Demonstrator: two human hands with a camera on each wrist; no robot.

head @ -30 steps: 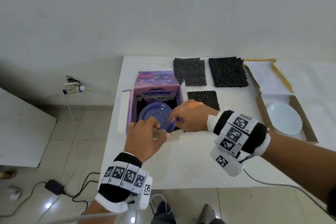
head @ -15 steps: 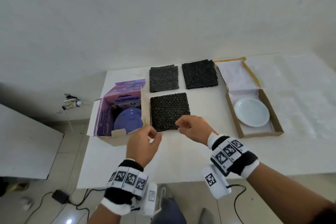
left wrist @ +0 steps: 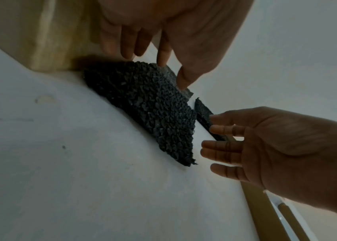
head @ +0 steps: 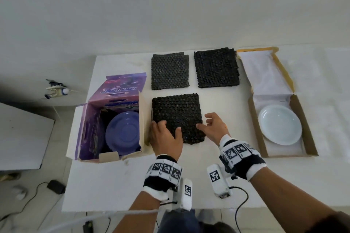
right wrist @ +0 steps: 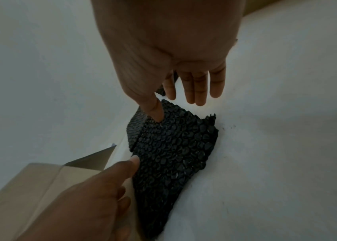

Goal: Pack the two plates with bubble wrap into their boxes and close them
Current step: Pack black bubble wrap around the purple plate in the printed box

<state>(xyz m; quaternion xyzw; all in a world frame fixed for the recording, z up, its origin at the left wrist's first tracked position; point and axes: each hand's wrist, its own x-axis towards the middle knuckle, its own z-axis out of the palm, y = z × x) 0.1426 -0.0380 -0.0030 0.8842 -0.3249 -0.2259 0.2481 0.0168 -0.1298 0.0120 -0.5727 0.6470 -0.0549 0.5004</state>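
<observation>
A purple plate (head: 123,134) lies inside the open purple box (head: 91,128) at the table's left. A white plate (head: 280,124) lies in the open brown box (head: 299,111) at the right. Between them lie three black bubble wrap sheets. The nearest sheet (head: 178,113) lies flat beside the purple box. My left hand (head: 167,130) covers its near-left corner, with fingers and thumb resting on top (left wrist: 163,48). My right hand (head: 208,125) is at the near-right edge; its thumb touches the sheet (right wrist: 175,146) and its fingers are straight, spread past the edge.
Two more bubble wrap sheets (head: 169,71) (head: 216,68) lie side by side at the back of the white table (head: 113,185). The brown box's lid (head: 265,73) lies open toward the wall. A charger and cables lie on the floor (head: 55,186) at the left.
Both hands left the purple plate in the purple box and moved right to the nearest bubble wrap sheet. They now rest on its near corners.
</observation>
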